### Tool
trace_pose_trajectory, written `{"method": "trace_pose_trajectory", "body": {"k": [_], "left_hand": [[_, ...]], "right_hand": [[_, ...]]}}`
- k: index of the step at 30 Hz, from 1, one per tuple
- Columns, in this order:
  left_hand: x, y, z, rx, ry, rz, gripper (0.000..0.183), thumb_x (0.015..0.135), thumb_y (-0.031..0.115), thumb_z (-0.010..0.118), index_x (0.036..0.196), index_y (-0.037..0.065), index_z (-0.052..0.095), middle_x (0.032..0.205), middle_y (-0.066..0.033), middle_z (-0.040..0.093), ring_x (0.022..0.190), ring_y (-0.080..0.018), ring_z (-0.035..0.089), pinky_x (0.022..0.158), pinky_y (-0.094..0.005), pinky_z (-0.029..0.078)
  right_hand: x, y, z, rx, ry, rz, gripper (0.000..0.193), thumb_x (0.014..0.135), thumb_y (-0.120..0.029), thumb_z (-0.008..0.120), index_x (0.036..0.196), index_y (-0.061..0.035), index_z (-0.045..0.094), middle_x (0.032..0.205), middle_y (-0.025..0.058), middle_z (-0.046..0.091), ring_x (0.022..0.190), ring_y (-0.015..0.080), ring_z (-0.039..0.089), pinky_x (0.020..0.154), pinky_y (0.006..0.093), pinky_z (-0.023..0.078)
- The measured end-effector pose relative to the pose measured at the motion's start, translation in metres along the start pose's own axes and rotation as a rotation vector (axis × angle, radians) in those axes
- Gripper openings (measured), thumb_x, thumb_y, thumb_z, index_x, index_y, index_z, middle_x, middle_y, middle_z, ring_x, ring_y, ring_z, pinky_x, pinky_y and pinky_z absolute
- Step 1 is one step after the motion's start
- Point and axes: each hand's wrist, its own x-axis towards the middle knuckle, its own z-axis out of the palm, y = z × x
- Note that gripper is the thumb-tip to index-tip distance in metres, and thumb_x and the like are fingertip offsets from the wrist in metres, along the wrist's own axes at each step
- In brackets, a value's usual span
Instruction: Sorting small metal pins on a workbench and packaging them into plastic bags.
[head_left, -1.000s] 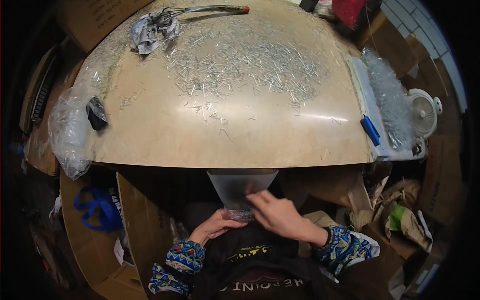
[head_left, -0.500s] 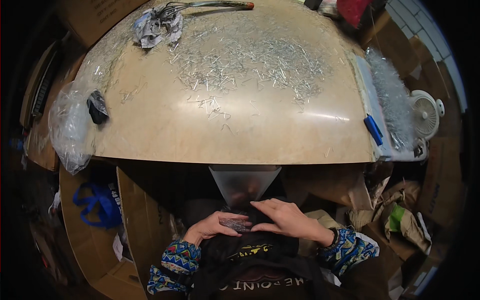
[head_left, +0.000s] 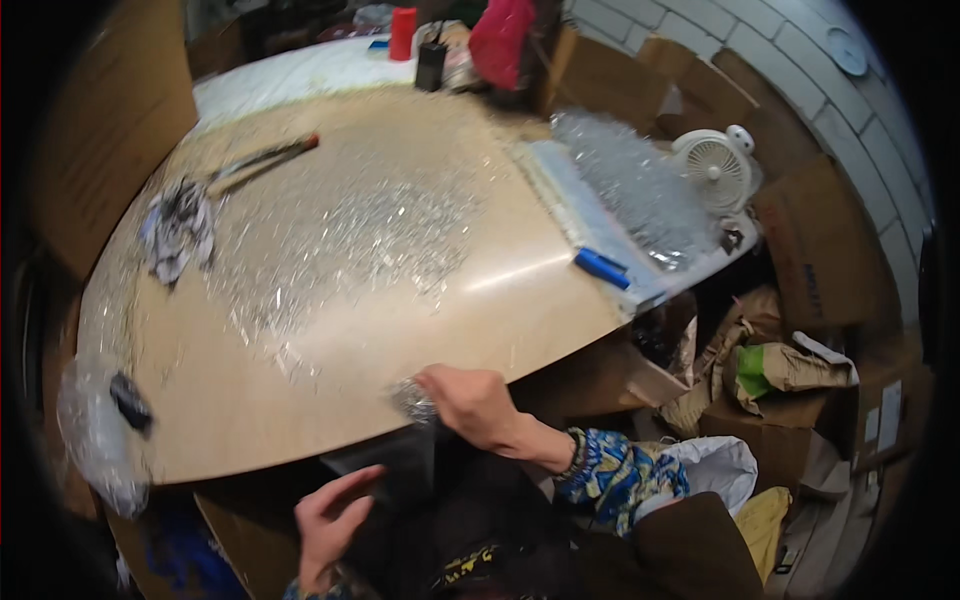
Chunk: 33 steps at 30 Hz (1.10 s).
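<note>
Many thin bent wire hooks (head_left: 375, 240) lie loose over the tan worktop (head_left: 510, 330). At the table's front edge my right hand (head_left: 475, 405) has its fingers closed on a silvery clump of wire hooks (head_left: 412, 402); whether a clear bag wraps the clump I cannot tell. Lower and to the left, my left hand (head_left: 335, 520) is held with thumb and fingers apart and holds nothing. Between the two hands, below the edge, a dark translucent container (head_left: 390, 465) shows in part. The picture is somewhat blurred.
Crumpled paper (head_left: 180, 230) and a long-handled tool (head_left: 262, 162) lie at the left. A blue marker (head_left: 602, 268), a clear bag of contents (head_left: 630, 190) and a white fan (head_left: 715, 172) stand on the right. Cardboard boxes (head_left: 840, 250) surround the table.
My view has turned right. My hands have parted: the right has risen to the table edge with the clump, which lay in my left hand before. My left hand is now empty.
</note>
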Motion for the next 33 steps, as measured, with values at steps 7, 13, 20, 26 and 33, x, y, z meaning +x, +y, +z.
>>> {"method": "trace_pose_trajectory", "body": {"k": [7, 13, 20, 26, 33], "left_hand": [[0.042, 0.011, -0.031, 1.159, 0.224, 0.182, 0.055, 0.088, 0.014, 0.055, 0.138, -0.003, 0.040, 0.146, -0.0225, 0.036, 0.136, -0.0380, 0.033, 0.113, -0.0454, 0.024], [0.111, 0.009, 0.051, 1.370, -0.155, 0.376, 0.064, 0.091, 0.044, 0.053, 0.143, 0.010, 0.039, 0.149, -0.0189, 0.033, 0.139, -0.0360, 0.029, 0.112, -0.0535, 0.019], [0.121, 0.006, 0.062, 1.391, -0.180, 0.411, 0.061, 0.094, 0.047, 0.048, 0.141, 0.010, 0.041, 0.148, -0.0171, 0.035, 0.138, -0.0358, 0.030, 0.113, -0.0520, 0.019], [0.130, 0.007, 0.072, 1.383, -0.157, 0.419, 0.061, 0.092, 0.045, 0.051, 0.141, 0.009, 0.042, 0.148, -0.0172, 0.035, 0.138, -0.0348, 0.031, 0.113, -0.0511, 0.020], [0.130, -0.002, 0.055, 1.269, -0.019, 0.410, 0.054, 0.092, 0.030, 0.054, 0.136, 0.000, 0.043, 0.143, -0.0195, 0.041, 0.134, -0.0366, 0.037, 0.110, -0.0511, 0.027]], "right_hand": [[0.001, 0.119, -0.076, -0.536, 0.286, 0.482, 0.016, 0.094, -0.018, 0.055, 0.088, -0.0042, 0.060, 0.065, 0.0188, 0.061, 0.062, 0.0384, 0.063, 0.053, 0.0463, 0.048], [0.045, 0.109, -0.062, 0.134, 0.240, 0.405, 0.022, 0.091, -0.019, 0.060, 0.088, 0.0019, 0.066, 0.075, 0.0156, 0.068, 0.067, 0.0253, 0.067, 0.062, 0.0322, 0.049], [0.046, 0.207, -0.111, -0.140, 0.337, 0.432, 0.026, 0.090, -0.022, 0.060, 0.086, 0.0032, 0.065, 0.064, 0.0162, 0.061, 0.056, 0.0224, 0.058, 0.054, 0.0340, 0.042], [0.027, 0.203, -0.122, -0.223, 0.316, 0.389, 0.023, 0.089, -0.020, 0.062, 0.094, 0.0021, 0.064, 0.074, 0.0150, 0.063, 0.063, 0.0282, 0.059, 0.060, 0.0365, 0.045], [-0.022, 0.082, -0.048, -0.347, 0.188, 0.325, 0.054, 0.095, -0.020, 0.053, 0.131, 0.0164, 0.038, 0.136, 0.0348, 0.040, 0.129, 0.0456, 0.038, 0.109, 0.0460, 0.031]]}}
